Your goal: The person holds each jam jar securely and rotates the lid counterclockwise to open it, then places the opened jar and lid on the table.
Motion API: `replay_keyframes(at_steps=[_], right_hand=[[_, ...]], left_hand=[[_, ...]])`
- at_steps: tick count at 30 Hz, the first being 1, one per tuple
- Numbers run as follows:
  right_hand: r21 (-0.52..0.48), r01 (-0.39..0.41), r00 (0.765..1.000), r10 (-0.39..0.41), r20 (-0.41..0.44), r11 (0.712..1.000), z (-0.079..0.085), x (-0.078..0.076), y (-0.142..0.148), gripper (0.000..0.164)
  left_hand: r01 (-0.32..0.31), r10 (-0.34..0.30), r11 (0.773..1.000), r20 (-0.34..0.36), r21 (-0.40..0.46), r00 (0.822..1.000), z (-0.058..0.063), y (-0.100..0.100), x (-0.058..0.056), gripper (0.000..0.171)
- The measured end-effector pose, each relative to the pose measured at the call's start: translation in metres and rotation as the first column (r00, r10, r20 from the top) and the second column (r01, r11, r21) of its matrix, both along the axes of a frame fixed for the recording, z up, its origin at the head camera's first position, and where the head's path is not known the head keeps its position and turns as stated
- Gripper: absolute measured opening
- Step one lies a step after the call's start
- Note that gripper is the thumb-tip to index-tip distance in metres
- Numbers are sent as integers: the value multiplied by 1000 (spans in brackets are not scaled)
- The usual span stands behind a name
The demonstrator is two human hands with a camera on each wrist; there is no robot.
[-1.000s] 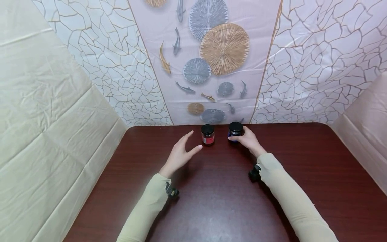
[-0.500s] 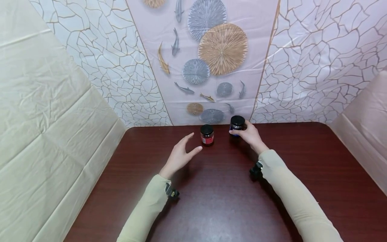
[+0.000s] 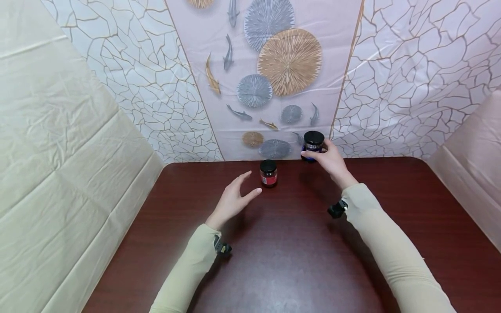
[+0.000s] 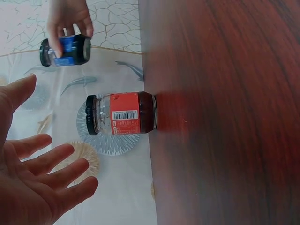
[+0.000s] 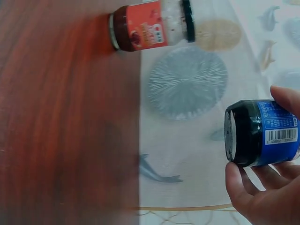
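Note:
My right hand grips a glass jar with a black lid and a blue label, raised above the table. In the right wrist view the blue-label jar shows its base and barcode between thumb and fingers. A second jar, with a red label, black lid and dark contents, stands upright on the table. My left hand is held to the left of this red-label jar, fingers spread and apart from it. The left wrist view shows the red-label jar beyond the left hand, whose palm holds nothing.
The dark red-brown wooden table ends at a patterned backdrop with fish and round motifs. A cream cloth wall runs along the left side, and another cloth borders the right.
My right hand has lifted the blue-label jar off the table, moving it up and slightly right. The left hand and the red-label jar stay in place.

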State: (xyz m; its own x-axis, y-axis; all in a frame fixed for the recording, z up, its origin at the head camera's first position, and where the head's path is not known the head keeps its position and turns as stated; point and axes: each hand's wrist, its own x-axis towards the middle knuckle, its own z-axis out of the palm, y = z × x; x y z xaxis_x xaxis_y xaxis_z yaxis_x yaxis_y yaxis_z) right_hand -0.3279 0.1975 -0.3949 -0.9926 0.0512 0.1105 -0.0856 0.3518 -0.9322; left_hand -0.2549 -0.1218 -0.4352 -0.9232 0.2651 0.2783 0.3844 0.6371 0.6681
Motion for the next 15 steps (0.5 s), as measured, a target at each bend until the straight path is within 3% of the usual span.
replay_keyframes(at_steps=[15], right_hand=[[-28, -4, 997, 2, -75, 1000, 37, 18, -3, 69]], left_hand=[[22, -22, 1000, 8, -6, 1000, 2, 1, 3, 72]])
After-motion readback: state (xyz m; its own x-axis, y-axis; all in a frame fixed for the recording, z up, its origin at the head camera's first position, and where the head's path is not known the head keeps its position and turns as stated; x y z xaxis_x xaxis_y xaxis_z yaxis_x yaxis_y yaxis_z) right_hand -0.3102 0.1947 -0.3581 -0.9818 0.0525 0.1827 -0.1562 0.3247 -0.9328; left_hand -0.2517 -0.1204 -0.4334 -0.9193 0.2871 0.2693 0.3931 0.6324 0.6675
